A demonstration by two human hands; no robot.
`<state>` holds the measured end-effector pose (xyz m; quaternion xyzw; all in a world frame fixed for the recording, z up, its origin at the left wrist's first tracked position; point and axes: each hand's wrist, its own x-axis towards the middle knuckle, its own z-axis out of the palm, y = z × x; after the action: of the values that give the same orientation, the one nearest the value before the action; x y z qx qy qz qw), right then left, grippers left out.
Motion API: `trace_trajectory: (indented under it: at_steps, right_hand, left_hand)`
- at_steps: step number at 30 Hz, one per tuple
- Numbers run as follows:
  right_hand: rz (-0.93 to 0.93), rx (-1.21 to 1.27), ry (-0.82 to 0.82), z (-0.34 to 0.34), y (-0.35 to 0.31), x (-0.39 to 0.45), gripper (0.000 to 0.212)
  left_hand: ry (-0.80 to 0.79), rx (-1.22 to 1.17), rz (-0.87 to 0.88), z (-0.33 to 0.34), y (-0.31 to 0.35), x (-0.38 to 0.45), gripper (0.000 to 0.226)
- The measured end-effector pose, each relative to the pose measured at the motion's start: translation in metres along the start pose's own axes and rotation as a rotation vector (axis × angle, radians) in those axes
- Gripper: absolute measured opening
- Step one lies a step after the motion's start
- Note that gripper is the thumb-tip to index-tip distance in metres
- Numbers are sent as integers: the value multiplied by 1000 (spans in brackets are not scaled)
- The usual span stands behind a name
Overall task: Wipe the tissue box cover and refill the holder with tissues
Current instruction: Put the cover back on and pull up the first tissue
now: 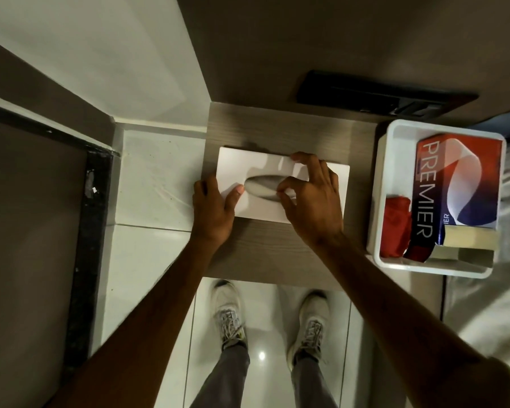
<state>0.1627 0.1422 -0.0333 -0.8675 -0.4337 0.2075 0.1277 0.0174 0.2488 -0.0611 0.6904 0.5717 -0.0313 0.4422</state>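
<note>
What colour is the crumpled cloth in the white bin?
The cloth is red, seen from the head view, tucked beside the tissue pack.

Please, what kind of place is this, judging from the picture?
Probably a bedroom, perhaps in a hotel. A small wooden bedside table stands by what looks like white bedding, a dark switch panel sits on the wall, and both hands rest on a white tissue box cover.

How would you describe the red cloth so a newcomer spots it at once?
Start at the white tray on the right of the wooden table. Inside it a Premier box fills most of the space. The red cloth is crumpled against the tray's left wall beside that box, the only soft, plain red thing there.
</note>
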Motion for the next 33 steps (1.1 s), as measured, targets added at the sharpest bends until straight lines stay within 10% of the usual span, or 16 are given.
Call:
trace_trajectory:
  at_steps: [33]
  right_hand:
    - [34, 159, 68, -16, 6, -7, 24]
  left_hand:
    - [85, -46, 69, 11, -1, -4, 72]
